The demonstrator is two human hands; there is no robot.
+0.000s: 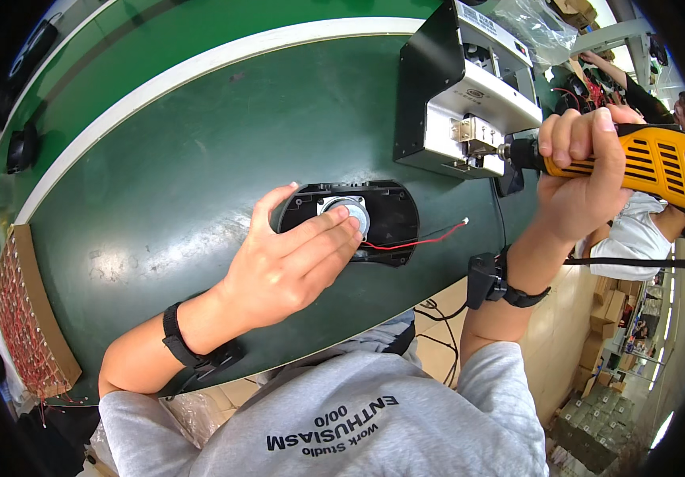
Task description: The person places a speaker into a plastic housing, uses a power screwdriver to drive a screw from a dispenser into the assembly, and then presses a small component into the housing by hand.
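Observation:
A black plastic shell (pixel 396 208) lies on the green table in front of me, hollow side up. Inside it sits a round speaker (pixel 358 213) with a silvery back, and a red lead ending in a small white plug runs out to the right. My left hand (pixel 294 254) rests its fingers on the speaker, the thumb at the shell's left rim. Wrapped in my right hand (pixel 589 163) is a yellow and black electric screwdriver (pixel 656 163), held sideways. Its tip meets the metal outlet of a screw feeder (pixel 477 99), and whether a screw is on it cannot be seen.
At the table's left end stands a cardboard box (pixel 46 318) with many red-wired parts. A clear plastic bag (pixel 537 32) lies behind the feeder. Another person (pixel 636 238) is at the right. Cables hang past the table's front edge.

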